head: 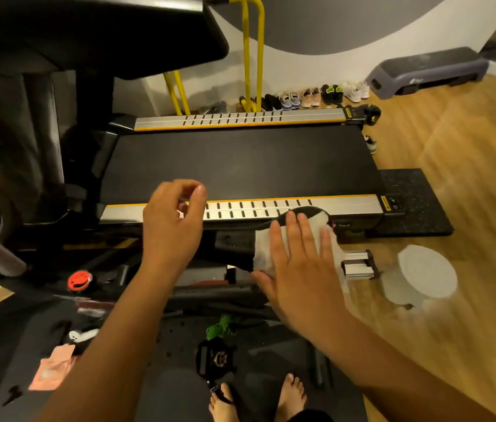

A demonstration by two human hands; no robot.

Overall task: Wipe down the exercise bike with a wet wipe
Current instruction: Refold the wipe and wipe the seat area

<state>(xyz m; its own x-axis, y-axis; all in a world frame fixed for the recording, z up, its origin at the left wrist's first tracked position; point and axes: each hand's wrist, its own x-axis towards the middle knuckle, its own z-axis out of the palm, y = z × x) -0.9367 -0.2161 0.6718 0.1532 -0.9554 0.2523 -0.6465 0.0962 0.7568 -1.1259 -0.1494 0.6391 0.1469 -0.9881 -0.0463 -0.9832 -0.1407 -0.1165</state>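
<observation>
Left of the left hand, and nearer the person, a red round knob [80, 280] sits on the dark frame of the exercise bike. Further toward the person on that side, a pink flat packet [50, 368] lies on the black floor mat [271, 388].

The left hand [173, 220] hangs in the air with its fingers loosely curled and the thumb close to the forefinger. No object is visible in its grasp. Beyond its fingertips lie the silver slotted side rail [271, 208] and the black treadmill belt [240, 162].

Between the two hands, the black padded saddle [240, 234] of the bike runs across, its far tip showing past the fingers of the right hand. A white wet wipe [263, 254] lies crumpled on top of the saddle.

The right hand [298, 269] rests palm down on the wipe. Its fingers are straight and slightly spread, pressing the wipe flat against the saddle; the thumb lies along the near edge of the wipe. Part of the wipe shows on both sides of the fingers.

Right of the right hand, a white round lidded tub [426, 271] stands on the wooden floor [469, 178], apart from the saddle.
</observation>
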